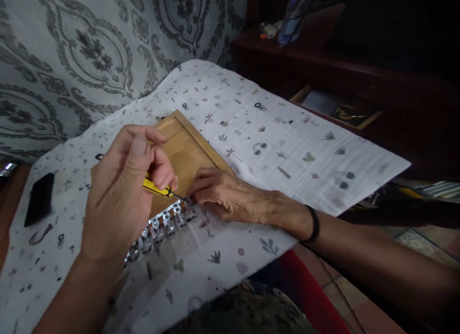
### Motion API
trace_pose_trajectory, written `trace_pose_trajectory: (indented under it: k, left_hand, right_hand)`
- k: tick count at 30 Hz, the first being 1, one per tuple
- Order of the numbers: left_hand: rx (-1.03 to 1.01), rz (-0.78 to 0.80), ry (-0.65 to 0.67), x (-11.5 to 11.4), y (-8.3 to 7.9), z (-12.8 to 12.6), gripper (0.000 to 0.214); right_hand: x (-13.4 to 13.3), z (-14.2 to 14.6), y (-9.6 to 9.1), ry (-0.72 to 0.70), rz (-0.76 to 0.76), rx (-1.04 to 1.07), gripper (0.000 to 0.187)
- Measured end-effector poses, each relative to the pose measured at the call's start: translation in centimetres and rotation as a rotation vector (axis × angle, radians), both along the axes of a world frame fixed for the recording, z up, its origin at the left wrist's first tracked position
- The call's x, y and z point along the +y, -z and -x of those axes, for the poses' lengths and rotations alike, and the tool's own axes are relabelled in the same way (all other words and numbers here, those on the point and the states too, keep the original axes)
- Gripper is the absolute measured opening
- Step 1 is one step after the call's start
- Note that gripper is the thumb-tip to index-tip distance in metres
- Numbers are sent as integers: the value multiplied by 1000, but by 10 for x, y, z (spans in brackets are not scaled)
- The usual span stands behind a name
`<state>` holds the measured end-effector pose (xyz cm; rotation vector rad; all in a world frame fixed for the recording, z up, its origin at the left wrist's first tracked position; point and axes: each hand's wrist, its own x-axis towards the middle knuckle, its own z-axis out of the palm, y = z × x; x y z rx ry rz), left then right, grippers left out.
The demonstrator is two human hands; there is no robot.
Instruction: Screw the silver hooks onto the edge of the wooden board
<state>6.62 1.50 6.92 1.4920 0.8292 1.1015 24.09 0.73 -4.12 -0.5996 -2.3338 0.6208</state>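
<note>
My left hand (122,190) is closed around a screwdriver (158,187) with a yellow and black handle. Its thin shaft slants down to the right, with the tip at the end of a row of shiny metal hooks (168,224). These hooks run along the near edge of a framed wooden board (181,149). My right hand (230,195), a dark band on its wrist, has its fingers bent together beside the tip, at the board's near right corner. What lies between those fingertips is hidden. Part of the board and hook row is behind my left hand.
A white printed cloth (230,118) lies beneath the board. To the left lies a dark flat object (40,200). Grey patterned fabric (93,51) rises behind. At the right, dark wooden furniture has an open drawer (338,106) with things inside.
</note>
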Motion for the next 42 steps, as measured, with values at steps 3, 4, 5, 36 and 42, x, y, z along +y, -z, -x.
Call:
trace_pose_trajectory:
  k: [3,4,5,36,42]
  left_hand:
    - [-91,32,-85,-8,2,-6,24]
    - [-113,34,-109,-11,3,-8,26]
    - [-131,31,-128,-13,4,-10,27]
    - [-62,-21,-191,-12,4,-19,30]
    - [-111,-14,-238,-20,8,-24,36]
  right_hand:
    - [-1,0,-2,-5,1,-9,22]
    - [-1,0,-3,-4,3,-15,22]
    - [-1,-1,-4,-4,4,-18,23]
    - [-5,-1,-17,1,46,-91,27]
    - [-7,-2,-16,0,54,-65,26]
